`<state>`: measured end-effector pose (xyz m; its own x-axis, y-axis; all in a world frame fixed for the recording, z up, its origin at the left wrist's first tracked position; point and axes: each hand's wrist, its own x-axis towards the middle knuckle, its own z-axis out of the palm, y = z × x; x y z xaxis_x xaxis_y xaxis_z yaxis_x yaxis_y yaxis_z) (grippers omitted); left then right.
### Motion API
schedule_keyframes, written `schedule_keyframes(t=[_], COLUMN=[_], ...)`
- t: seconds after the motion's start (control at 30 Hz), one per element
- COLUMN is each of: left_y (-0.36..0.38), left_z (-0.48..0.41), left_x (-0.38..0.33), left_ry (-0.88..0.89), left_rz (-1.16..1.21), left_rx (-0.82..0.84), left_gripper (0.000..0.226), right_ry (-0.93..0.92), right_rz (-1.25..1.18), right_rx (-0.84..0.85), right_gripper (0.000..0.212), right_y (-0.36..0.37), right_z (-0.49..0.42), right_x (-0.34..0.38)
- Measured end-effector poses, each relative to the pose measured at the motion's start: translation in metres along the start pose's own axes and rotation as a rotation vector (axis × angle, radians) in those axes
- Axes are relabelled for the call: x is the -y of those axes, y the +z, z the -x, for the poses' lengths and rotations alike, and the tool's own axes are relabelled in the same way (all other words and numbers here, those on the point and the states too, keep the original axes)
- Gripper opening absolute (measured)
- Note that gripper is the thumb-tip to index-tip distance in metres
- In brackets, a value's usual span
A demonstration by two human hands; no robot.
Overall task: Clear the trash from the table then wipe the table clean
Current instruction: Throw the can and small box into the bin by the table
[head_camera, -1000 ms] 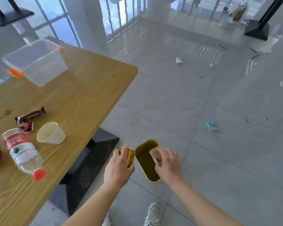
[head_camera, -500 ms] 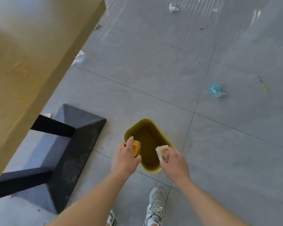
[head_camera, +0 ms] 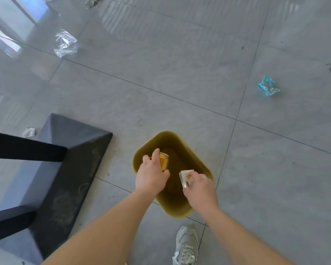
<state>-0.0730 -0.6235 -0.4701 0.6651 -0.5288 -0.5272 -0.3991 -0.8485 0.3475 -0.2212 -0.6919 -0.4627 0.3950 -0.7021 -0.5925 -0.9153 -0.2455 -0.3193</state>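
Note:
An olive-yellow trash bin stands on the grey tiled floor below me. My left hand holds a small orange-gold cup over the bin's left side. Over the bin's near right edge, my right hand grips a small white carton. The table top is out of view.
The table's black base and legs fill the lower left. Litter lies on the floor: a clear plastic wrapper at upper left, a blue wrapper at right, a small crumpled scrap by the base. My shoe is near the bin.
My view has tipped down from the table to the floor and bin. Both hands have moved in over the bin's opening, still holding the cup and the carton.

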Motion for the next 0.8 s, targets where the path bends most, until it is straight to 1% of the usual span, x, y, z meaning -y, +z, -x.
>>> schedule_keyframes(t=[0.13,0.3,0.43,0.57,0.67,0.8], left_y=[0.023,0.048,0.059,0.058,0.051,0.035], left_z=[-0.021,-0.043,-0.052,-0.056,-0.053,-0.047], left_x=[0.001,0.002,0.002,0.004,0.003,0.002], left_ry=[0.034,0.055,0.066,0.071,0.134,0.264], left_rz=[-0.020,-0.142,-0.190,-0.212,-0.239,-0.292], left_rx=[0.023,0.007,0.030,0.032,0.031,-0.012], left_gripper=[0.077,0.078,0.079,0.075,0.068,0.060], right_ry=[-0.007,-0.027,-0.036,-0.042,-0.048,-0.061], right_rz=[0.012,0.019,-0.003,-0.042,-0.061,-0.053], right_rx=[0.006,0.021,0.018,0.008,0.009,0.026], right_gripper=[0.049,0.050,0.053,0.044,0.040,0.047], right_y=[0.017,0.040,0.051,0.051,0.047,0.039], right_z=[-0.022,-0.049,-0.063,-0.067,-0.067,-0.063], right_x=[-0.010,-0.012,-0.012,-0.016,-0.018,-0.013])
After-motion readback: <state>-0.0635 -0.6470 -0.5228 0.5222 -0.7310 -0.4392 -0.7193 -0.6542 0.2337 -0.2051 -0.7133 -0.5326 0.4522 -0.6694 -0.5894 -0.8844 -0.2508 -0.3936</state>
